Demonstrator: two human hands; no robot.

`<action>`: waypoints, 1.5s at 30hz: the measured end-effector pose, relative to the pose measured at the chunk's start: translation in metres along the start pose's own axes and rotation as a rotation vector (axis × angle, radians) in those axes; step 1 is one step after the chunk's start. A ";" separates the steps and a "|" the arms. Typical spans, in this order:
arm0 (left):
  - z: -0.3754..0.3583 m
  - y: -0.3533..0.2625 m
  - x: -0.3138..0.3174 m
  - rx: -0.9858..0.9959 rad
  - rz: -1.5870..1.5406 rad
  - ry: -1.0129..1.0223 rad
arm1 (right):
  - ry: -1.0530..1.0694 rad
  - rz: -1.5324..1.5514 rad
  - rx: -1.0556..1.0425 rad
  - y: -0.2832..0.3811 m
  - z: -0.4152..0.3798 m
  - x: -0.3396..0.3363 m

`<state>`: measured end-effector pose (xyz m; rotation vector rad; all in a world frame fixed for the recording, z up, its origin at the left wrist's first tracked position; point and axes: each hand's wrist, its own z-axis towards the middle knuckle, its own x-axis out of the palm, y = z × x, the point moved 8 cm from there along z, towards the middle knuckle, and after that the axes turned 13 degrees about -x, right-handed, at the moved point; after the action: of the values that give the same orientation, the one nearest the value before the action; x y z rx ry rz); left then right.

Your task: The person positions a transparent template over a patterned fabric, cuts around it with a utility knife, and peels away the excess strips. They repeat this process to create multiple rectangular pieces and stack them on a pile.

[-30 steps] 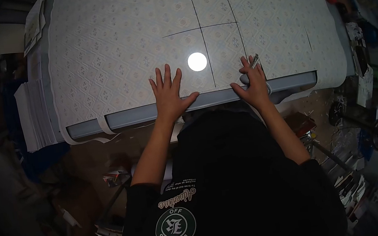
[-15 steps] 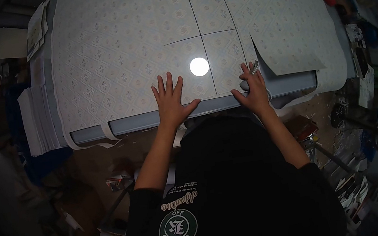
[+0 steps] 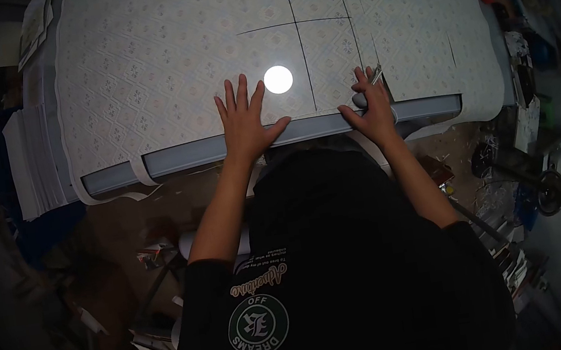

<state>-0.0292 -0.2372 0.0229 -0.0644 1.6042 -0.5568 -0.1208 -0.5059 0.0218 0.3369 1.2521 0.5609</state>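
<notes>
A pale, patterned sheet [image 3: 141, 87] covers the table, with dark straight lines crossing on it. Fingers spread, my left hand [image 3: 243, 123] lies flat on the sheet near its front edge. My right hand [image 3: 376, 109] rests near the same edge, beside the right-hand dark lines. Tucked among its fingers is a slim silvery tool [image 3: 375, 75], its kind too small to make out. By the thumb and forefinger sits a rounded grey object [image 3: 359, 100], partly hidden by the hand. A bright round light reflection shows between the hands.
The grey table edge [image 3: 193, 155] shows below the sheet, with a pale strip [image 3: 142, 170] hanging over it. Stacked white sheets [image 3: 38, 161] stand at the left. A wheeled metal stand [image 3: 548, 191] and paper scraps lie on the floor at right.
The raised flap of sheet right of my right hand has dropped flat. The table and both hands appear higher in view; both hands keep nearly the same pose.
</notes>
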 end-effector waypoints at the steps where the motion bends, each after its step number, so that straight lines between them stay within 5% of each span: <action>1: -0.001 0.000 0.000 0.000 -0.010 0.000 | -0.008 0.000 -0.005 0.000 0.000 0.000; 15: -0.001 0.002 0.000 0.044 -0.039 0.020 | -0.046 0.009 0.000 0.005 -0.001 -0.002; 20: 0.000 0.002 0.003 0.055 -0.022 0.035 | -0.379 0.054 0.040 0.027 -0.021 -0.032; 24: -0.001 0.001 0.004 0.064 -0.002 0.026 | -0.287 0.085 0.161 0.015 -0.061 -0.032; 27: 0.000 -0.001 0.002 0.060 0.009 0.032 | -0.364 0.034 0.046 0.047 -0.044 -0.063; 30: 0.001 -0.005 -0.004 0.055 0.011 0.025 | -0.244 0.160 0.384 0.022 -0.056 -0.059; 33: 0.009 -0.018 -0.019 0.046 0.035 -0.010 | -0.362 0.164 0.443 0.013 -0.051 -0.072; 37: 0.051 -0.056 -0.013 0.194 0.055 -0.008 | -0.234 0.090 0.453 0.005 -0.048 -0.076; 40: 0.091 -0.098 0.008 0.199 -0.098 0.210 | -0.158 0.102 0.495 -0.005 -0.049 -0.072; 45: 0.126 -0.161 0.025 0.214 0.218 0.306 | -0.088 0.148 0.496 -0.008 -0.045 -0.070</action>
<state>0.0411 -0.4271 0.0611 0.3674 1.8088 -0.5844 -0.1766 -0.5546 0.0601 0.8656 1.2780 0.3488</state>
